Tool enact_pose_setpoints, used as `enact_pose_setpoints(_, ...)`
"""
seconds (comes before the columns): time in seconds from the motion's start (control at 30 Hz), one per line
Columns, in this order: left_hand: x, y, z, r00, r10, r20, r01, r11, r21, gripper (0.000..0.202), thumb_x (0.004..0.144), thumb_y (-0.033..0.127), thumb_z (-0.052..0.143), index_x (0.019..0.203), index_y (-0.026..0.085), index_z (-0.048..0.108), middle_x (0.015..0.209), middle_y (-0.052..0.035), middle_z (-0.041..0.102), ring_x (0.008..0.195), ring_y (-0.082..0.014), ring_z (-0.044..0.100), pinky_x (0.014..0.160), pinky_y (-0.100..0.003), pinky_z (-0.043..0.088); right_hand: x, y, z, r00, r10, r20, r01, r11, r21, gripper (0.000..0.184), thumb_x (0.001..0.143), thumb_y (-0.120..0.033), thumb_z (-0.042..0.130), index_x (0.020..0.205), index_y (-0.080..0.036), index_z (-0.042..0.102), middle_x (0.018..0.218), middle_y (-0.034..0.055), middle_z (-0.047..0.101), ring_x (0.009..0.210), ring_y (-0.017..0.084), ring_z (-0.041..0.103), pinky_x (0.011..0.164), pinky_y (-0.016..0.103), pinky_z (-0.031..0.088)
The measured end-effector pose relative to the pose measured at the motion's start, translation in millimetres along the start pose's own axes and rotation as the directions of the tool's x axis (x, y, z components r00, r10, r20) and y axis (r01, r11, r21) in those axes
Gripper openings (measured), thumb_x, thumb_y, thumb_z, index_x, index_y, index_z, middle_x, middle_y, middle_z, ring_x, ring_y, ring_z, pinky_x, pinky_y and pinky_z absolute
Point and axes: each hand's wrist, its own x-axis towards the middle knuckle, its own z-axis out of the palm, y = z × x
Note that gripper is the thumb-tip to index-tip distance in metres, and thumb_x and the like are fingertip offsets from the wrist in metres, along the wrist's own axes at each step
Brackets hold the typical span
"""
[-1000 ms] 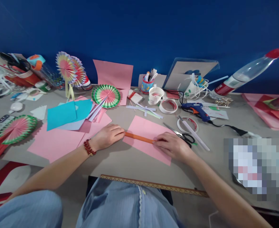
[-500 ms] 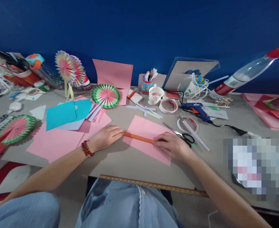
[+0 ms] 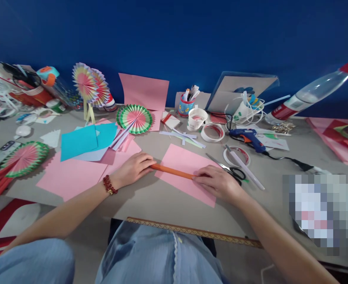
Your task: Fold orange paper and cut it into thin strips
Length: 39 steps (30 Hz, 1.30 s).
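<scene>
A narrow orange paper strip stretches between my two hands, slanting slightly down to the right. My left hand has its fingers closed on the strip's left end. At the other end, my right hand pinches the strip over a pink paper sheet lying on the table. Black-handled scissors lie just behind my right hand, partly hidden by it. A clear glue stick rests across a tape roll to the right.
Blue paper and pink sheets lie to the left. Folded paper fans stand behind them. A second tape roll, a paper cup, a blue glue gun with a cord and a plastic bottle sit farther back.
The whole scene has shifted slightly right in view, apparently from head motion. Both hands still hold the orange strip's ends; my left hand sits marginally farther from the pink sheet.
</scene>
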Motion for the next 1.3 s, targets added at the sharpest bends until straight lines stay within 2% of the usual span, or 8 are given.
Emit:
enact_pose_setpoints(0.13,8,2,-0.6,0.997,0.075,0.032,-0.078,0.99,0.118,0.025,0.105,0.027,0.047,0.119,0.018,0.066,0.11,-0.0097,0.066,0.1,-0.0212,0.06,0.089,-0.037,0.05,-1,0,0,1.0,0.015,0.005,-0.015,1.0,0.006,0.027,0.101,-0.019,0.049,0.108,-0.026,0.075,0.108,0.0076,0.072,0.096,0.019,0.065,0.082,0.032,0.052)
enact_pose_setpoints(0.23,11,6,-1.3,0.991,0.13,0.04,-0.135,0.971,0.197,0.026,0.105,0.023,0.046,0.124,0.018,0.065,0.125,-0.01,0.066,0.111,-0.0229,0.059,0.096,-0.039,0.048,0,-1,-1,1.0,0.012,0.005,-0.012,1.0,0.007,0.029,0.101,-0.018,0.048,0.108,-0.025,0.074,0.108,0.0074,0.072,0.096,0.019,0.065,0.082,0.032,0.052)
enact_pose_setpoints(0.33,18,17,-0.8,0.975,0.194,0.112,-0.214,0.955,0.206,0.031,0.106,0.02,0.042,0.13,0.019,0.062,0.141,-0.0084,0.059,0.13,-0.0237,0.052,0.109,-0.042,0.04,1,-2,-1,1.0,0.005,0.003,-0.005,1.0,-0.001,0.028,0.1,-0.017,0.048,0.107,-0.025,0.074,0.108,0.0077,0.072,0.095,0.019,0.065,0.083,0.033,0.052)
enact_pose_setpoints(0.47,31,41,9.9,0.96,0.218,0.173,-0.243,0.959,0.142,0.053,0.106,0.046,0.044,0.149,0.016,0.046,0.153,-0.0134,0.047,0.145,-0.0257,0.039,0.123,-0.051,0.02,0,0,0,1.0,-0.007,-0.011,0.007,1.0,-0.021,0.028,0.101,-0.019,0.048,0.107,-0.025,0.075,0.106,0.0079,0.072,0.094,0.019,0.065,0.081,0.033,0.052)
enact_pose_setpoints(0.6,43,68,29.9,0.954,0.213,0.212,-0.235,0.969,0.079,0.078,0.1,0.065,0.04,0.156,0.01,0.033,0.16,-0.0161,0.034,0.152,-0.0271,0.026,0.126,-0.049,0.008,-2,1,2,1.0,-0.009,-0.012,0.008,1.0,-0.029,0.028,0.102,-0.021,0.047,0.107,-0.024,0.074,0.103,0.0082,0.072,0.092,0.02,0.064,0.079,0.032,0.052)
enact_pose_setpoints(0.8,55,96,48.6,0.964,0.159,0.215,-0.178,0.981,0.076,0.091,0.097,0.072,0.037,0.156,0.004,0.031,0.164,-0.0176,0.024,0.154,-0.028,0.02,0.127,-0.047,0.005,-2,2,2,1.0,-0.006,-0.007,0.006,1.0,-0.017,0.027,0.101,-0.022,0.049,0.104,-0.023,0.075,0.103,0.0091,0.071,0.092,0.02,0.064,0.081,0.033,0.052)
enact_pose_setpoints(1.03,34,94,44.5,0.982,0.056,0.181,-0.087,0.982,0.169,0.1,0.094,0.077,0.035,0.157,-0.001,0.025,0.163,-0.0219,0.021,0.154,-0.0324,0.018,0.126,-0.049,0.009,-4,3,4,1.0,0.007,0.001,-0.007,1.0,-0.003,0.029,0.101,-0.022,0.047,0.111,-0.025,0.074,0.107,0.0083,0.071,0.095,0.02,0.064,0.081,0.033,0.052)
enact_pose_setpoints(1.3,-9,66,16.5,0.986,-0.1,0.131,0.065,0.966,0.25,0.092,0.098,0.072,0.034,0.16,0.006,0.02,0.162,-0.021,0.026,0.153,-0.0316,0.023,0.125,-0.052,0.014,-4,2,3,1.0,0.019,0.0,-0.019,1.0,0.009,0.029,0.101,-0.02,0.048,0.11,-0.027,0.074,0.108,0.0079,0.072,0.097,0.02,0.065,0.081,0.034,0.053)
